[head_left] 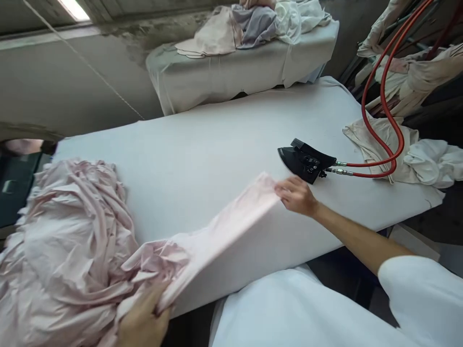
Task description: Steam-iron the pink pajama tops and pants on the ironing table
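Note:
A pale pink piece of fabric [231,217] is stretched between my two hands over the near side of the white-covered table [202,144]. My right hand [297,195] pinches its far end, close to a black steam iron [306,159]. At the table's near edge, my left hand [146,315] is closed on the other end, where the fabric bunches up. This end runs into a large crumpled heap of pink fabric [79,241] on the left; I cannot tell whether they are one piece. The iron rests on the table, apart from the fabric.
Two red hoses [385,96] run from the iron up to the right. Folded cream cloths [379,140] and a white crumpled cloth [432,161] lie at the table's right end. Behind stands a covered padded bench [220,79] with piled garments [255,24].

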`<state>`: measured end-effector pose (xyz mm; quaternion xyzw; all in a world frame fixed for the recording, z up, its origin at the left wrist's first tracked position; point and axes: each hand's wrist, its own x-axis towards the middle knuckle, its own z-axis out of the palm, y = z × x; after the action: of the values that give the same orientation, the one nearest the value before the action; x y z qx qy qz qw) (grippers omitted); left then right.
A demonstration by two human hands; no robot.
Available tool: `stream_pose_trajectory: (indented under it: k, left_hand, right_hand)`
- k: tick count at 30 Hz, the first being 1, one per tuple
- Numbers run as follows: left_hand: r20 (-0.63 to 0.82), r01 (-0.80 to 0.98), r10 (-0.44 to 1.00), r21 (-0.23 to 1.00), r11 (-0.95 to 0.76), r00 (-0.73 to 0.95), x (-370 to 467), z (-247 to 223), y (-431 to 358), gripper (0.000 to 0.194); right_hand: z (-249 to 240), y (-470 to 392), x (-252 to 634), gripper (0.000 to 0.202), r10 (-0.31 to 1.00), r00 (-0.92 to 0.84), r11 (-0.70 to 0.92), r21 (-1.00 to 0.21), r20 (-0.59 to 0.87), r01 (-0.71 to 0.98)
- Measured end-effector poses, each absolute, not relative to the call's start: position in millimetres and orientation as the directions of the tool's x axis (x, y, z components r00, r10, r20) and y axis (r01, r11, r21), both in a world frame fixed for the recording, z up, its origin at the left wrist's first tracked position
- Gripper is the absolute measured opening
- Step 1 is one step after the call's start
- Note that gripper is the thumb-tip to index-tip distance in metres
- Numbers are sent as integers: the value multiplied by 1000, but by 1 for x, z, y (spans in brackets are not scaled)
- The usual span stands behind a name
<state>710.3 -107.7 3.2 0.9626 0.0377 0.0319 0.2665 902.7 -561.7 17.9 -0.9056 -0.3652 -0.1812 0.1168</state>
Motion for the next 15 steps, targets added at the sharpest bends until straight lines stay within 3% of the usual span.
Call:
stream_pose_trajectory:
  k: [2, 4, 6, 8, 9, 11, 13, 15]
  left_hand:
    - [13, -67, -69, 486, -871, 998, 715, -4, -140, 25]
    - [34, -203, -214, 490, -848, 976, 734, -4, -183, 23]
    - [37, -317, -355, 542, -778, 934, 768, -1, -242, 24]
    - [-8, -406, -514, 602, -688, 858, 810, -1, -308, 34]
    - [-39, -435, -574, 612, -661, 818, 830, -2, -338, 45]
    - [-65, -488, -686, 654, -577, 724, 863, -8, -379, 63]
    - [-47, -447, -688, 727, -521, 724, 881, -15, -379, 59]
    - [-10, -311, -484, 754, -578, 875, 881, -24, -341, 43]
  right_hand:
    - [13, -590, 880, 19, 684, 684, -684, -105, 255, 722]
    - [23, -614, 881, 16, 643, 748, -736, -140, 163, 662]
    - [43, -635, 910, 21, 418, 879, -882, -129, 228, 453]
    - [61, -654, 955, 39, 155, 952, -967, -160, 262, 201]
    - [69, -661, 978, 47, 76, 979, -972, -205, 191, 116]
    - [79, -669, 1015, 56, 28, 994, -949, -314, -104, -6]
    - [84, -668, 1032, 57, 18, 922, -925, -358, -386, -131]
    - [89, -656, 1025, 56, 13, 872, -931, -324, -490, -168]
